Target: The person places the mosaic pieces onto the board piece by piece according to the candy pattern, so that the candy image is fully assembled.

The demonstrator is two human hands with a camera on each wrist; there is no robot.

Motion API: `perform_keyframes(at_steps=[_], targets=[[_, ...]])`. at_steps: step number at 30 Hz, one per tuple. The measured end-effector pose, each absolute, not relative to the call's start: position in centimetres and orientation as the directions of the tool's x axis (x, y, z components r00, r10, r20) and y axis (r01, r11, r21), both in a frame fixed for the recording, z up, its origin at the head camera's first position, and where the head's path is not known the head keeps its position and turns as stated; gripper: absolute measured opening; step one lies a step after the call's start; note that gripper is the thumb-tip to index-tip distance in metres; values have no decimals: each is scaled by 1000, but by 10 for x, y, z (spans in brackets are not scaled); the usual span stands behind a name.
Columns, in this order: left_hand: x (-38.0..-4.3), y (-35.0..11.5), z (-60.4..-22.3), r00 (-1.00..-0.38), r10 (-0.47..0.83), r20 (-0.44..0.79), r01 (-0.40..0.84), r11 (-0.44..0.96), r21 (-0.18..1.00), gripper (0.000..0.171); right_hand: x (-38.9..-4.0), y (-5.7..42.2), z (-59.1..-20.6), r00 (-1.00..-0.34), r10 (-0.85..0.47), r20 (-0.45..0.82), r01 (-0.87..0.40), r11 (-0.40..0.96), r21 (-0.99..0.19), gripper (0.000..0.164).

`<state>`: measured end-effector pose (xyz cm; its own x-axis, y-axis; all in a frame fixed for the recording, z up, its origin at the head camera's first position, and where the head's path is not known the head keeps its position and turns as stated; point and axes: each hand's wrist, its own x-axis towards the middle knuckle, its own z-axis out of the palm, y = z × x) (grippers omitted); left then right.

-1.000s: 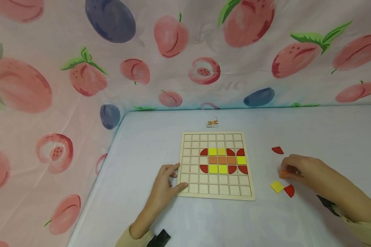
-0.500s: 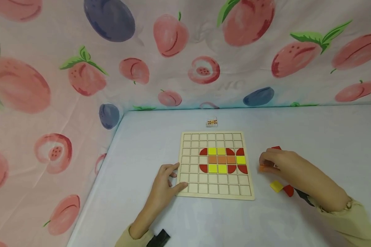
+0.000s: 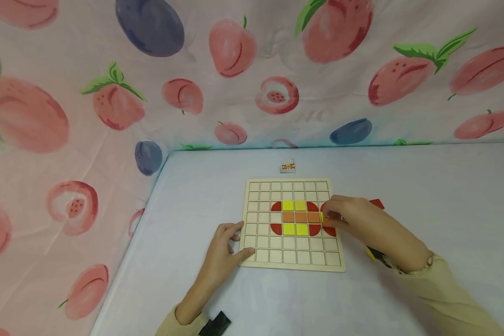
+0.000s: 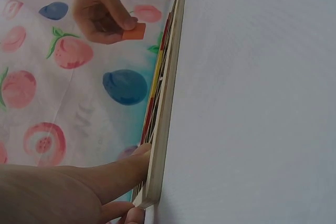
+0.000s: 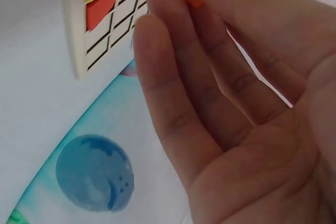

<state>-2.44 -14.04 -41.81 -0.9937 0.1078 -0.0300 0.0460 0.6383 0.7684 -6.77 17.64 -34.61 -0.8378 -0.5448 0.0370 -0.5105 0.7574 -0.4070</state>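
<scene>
My right hand [image 3: 359,219] pinches an orange square tile [image 3: 329,222] between thumb and fingertips, over the right side of a pale wooden grid board [image 3: 277,258]. In the left wrist view the orange tile [image 4: 134,31] stands clear of the board, seen edge-on. The right wrist view shows the other fingers [image 5: 157,66] extended below it. On the board lie yellow squares [image 3: 289,229], orange squares [image 3: 301,217] and red quarter-circles [image 3: 276,229]. My left hand [image 3: 218,256] rests at the board's left edge, thumb on its lower left corner. The right hand partly covers the board's right-hand column.
A small printed card [image 3: 287,166] lies behind the board. To the right, a red piece [image 3: 377,203] shows past my right hand, and a yellow tile [image 3: 370,253] is mostly hidden by the wrist. Fruit-patterned cloth [image 3: 235,93] stands behind and at the left.
My right hand has moved left with the orange tile, from the loose pieces to above the board's right side. The left hand and the board have stayed put.
</scene>
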Motion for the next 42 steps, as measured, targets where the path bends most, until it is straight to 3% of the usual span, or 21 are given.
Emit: perform_keyframes(at_steps=[13,42], targets=[[-25,-141,-420,-994,107,-31,45,639,768,66,-83,145,-353,-833,-553,15,-498,739,-454,12],[-26,-141,-421,-993,116,-23,56,636,770,65,-100,95,-367,-773,-624,116,-590,640,-492,6]])
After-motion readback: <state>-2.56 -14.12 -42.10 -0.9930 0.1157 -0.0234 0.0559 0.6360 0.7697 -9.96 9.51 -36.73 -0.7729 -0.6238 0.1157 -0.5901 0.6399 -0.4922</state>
